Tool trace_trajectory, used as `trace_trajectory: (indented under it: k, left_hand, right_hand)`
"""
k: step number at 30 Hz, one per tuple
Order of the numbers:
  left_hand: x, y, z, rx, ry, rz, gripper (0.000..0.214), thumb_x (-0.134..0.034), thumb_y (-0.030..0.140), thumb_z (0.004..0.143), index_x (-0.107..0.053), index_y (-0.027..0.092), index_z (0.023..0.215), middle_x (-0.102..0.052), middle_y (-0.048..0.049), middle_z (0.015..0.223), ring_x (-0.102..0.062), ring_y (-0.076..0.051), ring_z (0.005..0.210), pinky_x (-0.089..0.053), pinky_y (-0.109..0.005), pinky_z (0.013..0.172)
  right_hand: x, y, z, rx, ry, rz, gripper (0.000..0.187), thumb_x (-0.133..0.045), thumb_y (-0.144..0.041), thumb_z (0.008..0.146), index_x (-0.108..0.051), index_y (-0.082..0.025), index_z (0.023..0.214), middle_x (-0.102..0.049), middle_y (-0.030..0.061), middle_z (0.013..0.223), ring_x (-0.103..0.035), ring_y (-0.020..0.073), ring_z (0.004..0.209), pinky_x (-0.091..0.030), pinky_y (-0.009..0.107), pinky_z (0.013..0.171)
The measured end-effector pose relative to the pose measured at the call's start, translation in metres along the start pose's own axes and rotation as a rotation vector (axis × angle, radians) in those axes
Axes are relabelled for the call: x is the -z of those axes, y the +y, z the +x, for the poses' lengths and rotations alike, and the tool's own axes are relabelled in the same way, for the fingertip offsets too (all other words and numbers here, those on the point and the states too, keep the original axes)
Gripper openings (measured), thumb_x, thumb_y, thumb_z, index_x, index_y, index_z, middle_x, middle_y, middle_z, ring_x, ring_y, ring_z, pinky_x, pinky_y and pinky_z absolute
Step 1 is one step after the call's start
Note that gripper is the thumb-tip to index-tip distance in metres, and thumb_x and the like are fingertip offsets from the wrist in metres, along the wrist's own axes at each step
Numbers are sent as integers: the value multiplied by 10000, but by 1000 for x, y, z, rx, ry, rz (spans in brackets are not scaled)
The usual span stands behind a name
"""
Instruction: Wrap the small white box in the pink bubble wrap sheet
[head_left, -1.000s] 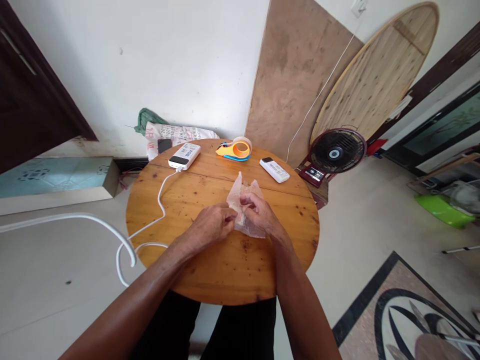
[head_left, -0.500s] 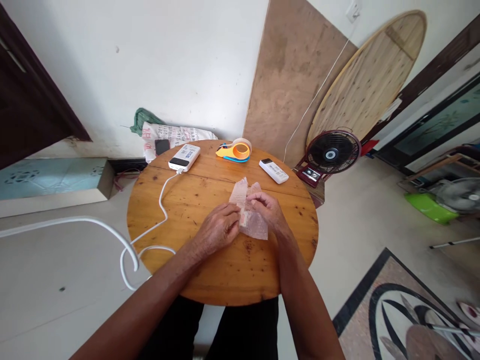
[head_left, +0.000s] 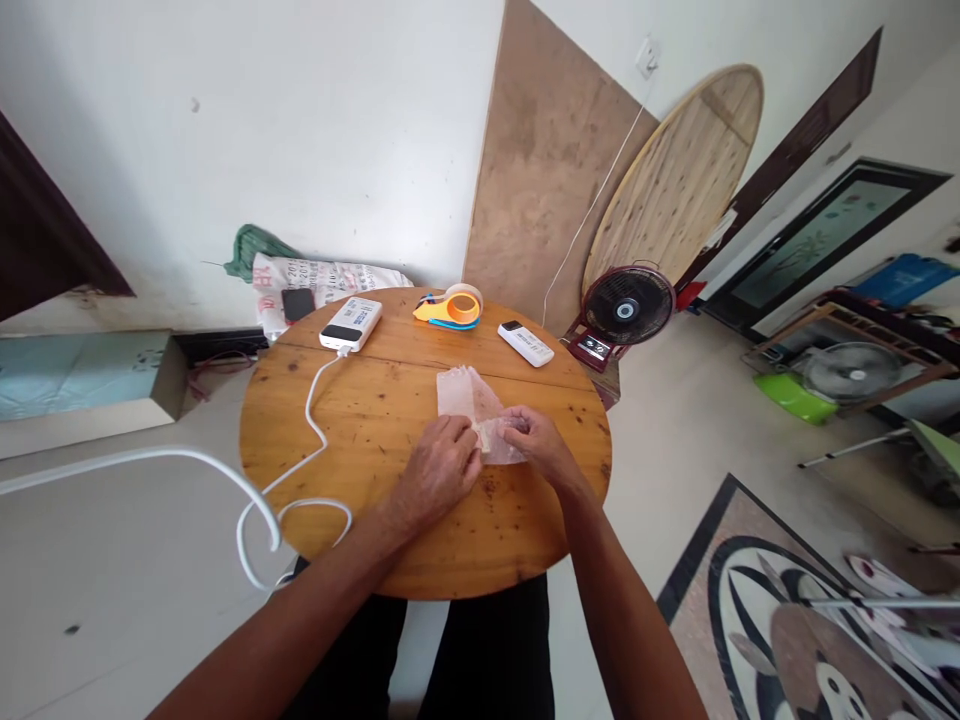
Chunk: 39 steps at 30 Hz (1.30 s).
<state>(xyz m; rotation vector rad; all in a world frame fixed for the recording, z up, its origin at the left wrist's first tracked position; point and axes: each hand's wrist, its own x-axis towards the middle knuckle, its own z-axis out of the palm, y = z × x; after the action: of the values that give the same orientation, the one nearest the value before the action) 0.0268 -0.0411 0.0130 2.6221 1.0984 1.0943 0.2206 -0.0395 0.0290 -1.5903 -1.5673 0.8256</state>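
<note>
A translucent, pinkish sheet of bubble wrap (head_left: 457, 393) lies on the round wooden table (head_left: 352, 420), partly folded. My left hand (head_left: 441, 465) has its fingers curled closed at the sheet's near left side. Closed on the sheet's right part is my right hand (head_left: 541, 445), thumb and fingers together. Between the hands, a small pale piece (head_left: 481, 435) shows on the wrap; its kind is unclear. My fingers hide part of the sheet.
Beyond the wrap are a white power bank (head_left: 351, 324) with a plugged-in white cable (head_left: 319, 425), an orange tape dispenser (head_left: 448, 308) and a second white power bank (head_left: 526, 344). A dark fan (head_left: 627, 308) stands past the table's right edge.
The wrap's right part has been folded lower and toward me, with my right hand following it down. The left hand stays at the near left side. The whole view has shifted slightly.
</note>
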Motion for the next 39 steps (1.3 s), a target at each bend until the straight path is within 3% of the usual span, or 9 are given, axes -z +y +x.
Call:
trace_trajectory:
  k: [5,9,11,14,18,22,28,35,39]
  left_hand:
    - [1,-4,-1,-8,-13,-41,149,-458,157,865,-598,180,911,-590,-86,980,-529,-212,945,-451,-363,850]
    - [3,-4,0,-16,-37,-10,157,-455,178,872,-611,181,888,-588,-86,986,-507,-221,949,-430,-372,849]
    - [4,-3,1,-10,-44,15,152,-460,184,870,-613,182,872,-593,-85,977,-493,-230,955,-423,-379,836]
    - [7,-1,2,-4,-48,46,135,-476,175,855,-611,185,853,-596,-85,966,-484,-234,939,-415,-380,803]
    - [8,0,2,-11,-61,61,132,-478,166,850,-608,188,848,-590,-80,947,-481,-229,913,-406,-377,793]
    - [8,1,2,-6,-83,73,133,-472,177,858,-605,187,863,-587,-81,963,-472,-236,925,-404,-374,788]
    - [9,0,2,-6,-116,92,121,-488,160,840,-601,191,872,-575,-73,967,-462,-230,921,-414,-371,796]
    - [8,-2,2,-30,-131,56,171,-497,152,834,-624,179,946,-571,-77,950,-456,-240,932,-437,-378,821]
    - [6,-4,0,-31,-120,17,266,-502,133,828,-619,169,1064,-576,-80,974,-455,-241,947,-447,-377,837]
  right_hand:
    - [-4,6,-4,-11,106,-8,183,-600,-350,727,-619,-171,755,-573,-5,695,-509,138,643,-412,249,603]
    - [-1,8,-6,67,173,-86,190,-608,-352,715,-584,-183,632,-601,40,838,-544,200,907,-422,294,773]
    - [0,8,-6,37,126,-74,203,-593,-352,727,-562,-183,618,-582,28,782,-542,182,820,-420,272,693]
    - [-2,8,-5,-44,74,-54,203,-575,-346,734,-515,-186,624,-488,-25,618,-437,119,572,-337,229,523]
    - [-10,12,-2,-55,135,-146,167,-587,-316,698,-490,-197,632,-474,-42,583,-409,111,539,-306,224,497]
    - [-18,11,-1,-25,213,-242,108,-549,-274,687,-532,-200,764,-502,-36,622,-447,128,566,-331,234,529]
    - [-22,-2,1,-56,235,-348,546,-521,-222,677,-477,-177,1219,-486,-60,608,-447,134,542,-335,238,537]
    - [-33,-8,3,-47,162,-10,560,-523,-322,742,-448,-143,1267,-525,-37,652,-466,128,543,-377,229,503]
    - [-41,-13,4,2,185,-74,531,-553,-315,747,-502,-132,1244,-546,-31,658,-501,132,583,-406,233,550]
